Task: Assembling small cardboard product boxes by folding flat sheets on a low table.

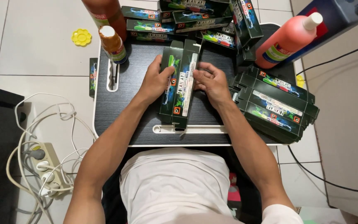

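Note:
A long dark green carton (180,85) with colourful printing stands lengthwise on the small black lap table (125,112). My left hand (156,79) grips its left side near the top, thumb on the front face. Against the carton's right edge rests my right hand (212,82), its fingers curled around that side. Both hands hold the same carton. A stack of flat, folded cartons of the same kind (276,105) lies just right of my right hand.
More green cartons (187,18) are piled at the table's far edge. An orange bottle (289,39) lies at the back right, a small brown bottle (113,45) stands at the back left. A power strip with white cables (48,166) sits on the tiled floor left.

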